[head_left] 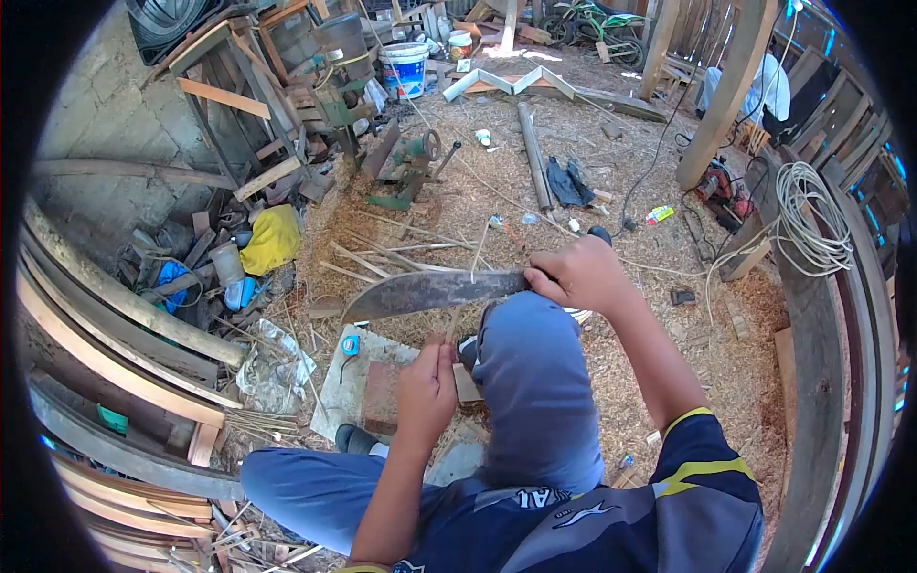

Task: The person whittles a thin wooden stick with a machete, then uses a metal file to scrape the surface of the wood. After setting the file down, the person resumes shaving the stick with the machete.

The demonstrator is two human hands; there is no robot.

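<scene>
My right hand (581,275) is closed round the handle of a machete, just above my raised knee. The broad, dark, stained machete blade (411,294) points left, lying roughly level. Below it, my left hand (427,390) is closed on a thin wooden strip (454,325). That strip runs up to the blade, and its pale upper end shows beyond it; the contact itself is partly hidden. More pale strips (382,253) lie on the shavings past the blade. Near my left hand, a blue tape measure (351,345) rests on a flat board (332,393) beside a reddish block (381,396).
A green machine with a hand crank (411,170) stands ahead. Curved planks (124,339) are stacked at left, near a yellow cloth (271,241). Coiled cable (812,220) hangs over a beam at right. Another person (769,91) is at the far right.
</scene>
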